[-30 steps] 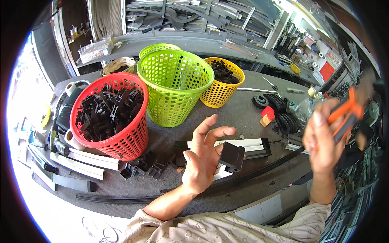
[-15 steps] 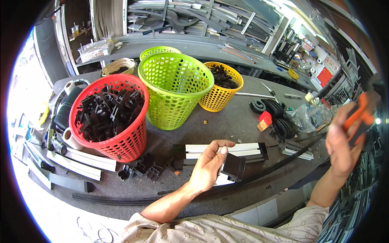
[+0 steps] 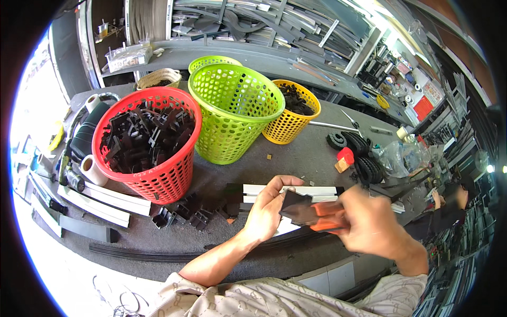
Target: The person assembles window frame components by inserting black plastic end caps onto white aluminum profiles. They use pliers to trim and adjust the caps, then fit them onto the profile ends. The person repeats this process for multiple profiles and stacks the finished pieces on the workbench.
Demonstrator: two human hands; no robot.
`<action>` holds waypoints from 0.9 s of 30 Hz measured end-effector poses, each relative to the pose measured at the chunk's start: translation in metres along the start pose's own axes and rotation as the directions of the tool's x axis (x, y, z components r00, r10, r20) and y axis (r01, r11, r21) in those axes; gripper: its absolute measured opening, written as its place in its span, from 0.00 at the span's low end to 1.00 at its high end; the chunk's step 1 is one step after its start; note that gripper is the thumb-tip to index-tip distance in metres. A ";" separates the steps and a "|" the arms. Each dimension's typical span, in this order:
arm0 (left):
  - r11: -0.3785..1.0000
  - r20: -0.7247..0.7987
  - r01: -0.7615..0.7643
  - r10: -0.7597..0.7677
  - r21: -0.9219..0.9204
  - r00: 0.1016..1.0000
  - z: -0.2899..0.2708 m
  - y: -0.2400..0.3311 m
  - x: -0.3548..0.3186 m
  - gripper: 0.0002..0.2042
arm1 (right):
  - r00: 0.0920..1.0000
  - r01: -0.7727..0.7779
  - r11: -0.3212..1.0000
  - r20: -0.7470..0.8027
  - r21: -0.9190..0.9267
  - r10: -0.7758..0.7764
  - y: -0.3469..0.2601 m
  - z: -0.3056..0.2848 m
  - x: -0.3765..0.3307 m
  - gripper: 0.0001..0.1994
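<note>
My left hand [image 3: 265, 215] is closed around a short dark profile piece with a white face [image 3: 288, 226], held above the bench. At its end sits a black block-like part [image 3: 297, 207]. My right hand [image 3: 372, 224], smeared by motion, grips an orange-and-black hand tool [image 3: 328, 217] that looks like pliers. The tool's orange parts point left and meet or overlap the black part; whether they touch cannot be told. Behind my hands lie white-faced dark profile strips [image 3: 253, 190]. Several loose black connector pieces [image 3: 200, 218] lie left of my left hand.
A red basket [image 3: 182, 177] full of black pieces stands at left, beside a green basket [image 3: 224, 142] and a yellow basket [image 3: 282, 129] of dark pieces. Coiled black strip [image 3: 364, 169], a red-capped bottle [image 3: 345, 157] and plastic bag [image 3: 396, 158] lie right. Another person [image 3: 453, 203] is at far right.
My right hand has swung down and left from the raised position at the right, bringing the orange tool to the piece in my left hand. My left hand keeps its hold.
</note>
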State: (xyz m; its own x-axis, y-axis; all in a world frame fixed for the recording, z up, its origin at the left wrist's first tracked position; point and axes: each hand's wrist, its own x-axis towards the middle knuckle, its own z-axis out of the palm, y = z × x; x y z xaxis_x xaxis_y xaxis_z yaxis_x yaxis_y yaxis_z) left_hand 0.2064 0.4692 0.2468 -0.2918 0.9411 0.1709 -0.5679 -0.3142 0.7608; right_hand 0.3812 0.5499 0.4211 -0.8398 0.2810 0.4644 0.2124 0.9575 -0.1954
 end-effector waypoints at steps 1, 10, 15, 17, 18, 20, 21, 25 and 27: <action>0.999 -0.008 0.047 -0.047 0.008 0.999 -0.001 0.000 0.000 0.16 | 0.930 -0.034 0.997 0.363 -0.067 0.056 -0.006 -0.002 0.000 0.13; 0.998 -0.005 0.060 -0.060 -0.004 0.998 0.001 0.001 -0.002 0.15 | 0.936 0.063 0.979 0.352 -0.195 0.010 0.010 -0.003 -0.011 0.15; 0.992 -0.016 0.118 -0.117 0.050 0.993 0.002 0.000 0.000 0.15 | 0.825 0.010 0.678 -0.389 0.735 0.410 0.005 0.010 -0.005 0.08; 0.997 -0.007 0.059 -0.059 0.044 0.998 0.000 -0.001 0.003 0.16 | 0.977 0.176 0.955 0.160 -0.237 -0.140 0.007 0.014 -0.009 0.13; 0.999 -0.033 0.039 -0.038 0.035 0.999 0.001 -0.001 0.004 0.16 | 0.957 0.102 0.981 0.287 -0.165 -0.051 0.006 0.018 -0.013 0.15; 0.998 -0.023 0.049 -0.048 0.040 0.999 -0.001 -0.001 0.003 0.16 | 0.999 -0.035 0.988 -0.034 -0.148 0.030 0.020 0.012 -0.015 0.13; 0.997 0.003 0.062 -0.062 0.048 0.998 -0.002 -0.001 0.003 0.17 | 0.965 -0.215 0.974 -0.171 -0.075 0.200 0.028 0.007 -0.015 0.13; 0.994 0.014 0.060 -0.061 0.091 0.998 0.001 -0.003 0.006 0.16 | 0.895 -0.287 0.505 0.041 0.814 0.444 0.041 0.009 -0.020 0.21; 0.987 0.001 0.109 -0.110 0.117 0.994 0.007 -0.003 0.009 0.13 | 0.932 -0.304 0.501 0.144 0.810 0.334 0.038 0.026 -0.028 0.25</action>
State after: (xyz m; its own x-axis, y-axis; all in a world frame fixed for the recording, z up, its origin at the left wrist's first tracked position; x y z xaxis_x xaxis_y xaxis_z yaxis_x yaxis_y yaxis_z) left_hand 0.2107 0.4796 0.2500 -0.2268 0.9700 0.0872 -0.5024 -0.1932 0.8428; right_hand 0.4000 0.5766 0.3781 -0.7833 0.5720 0.2434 -0.0429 0.3409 -0.9391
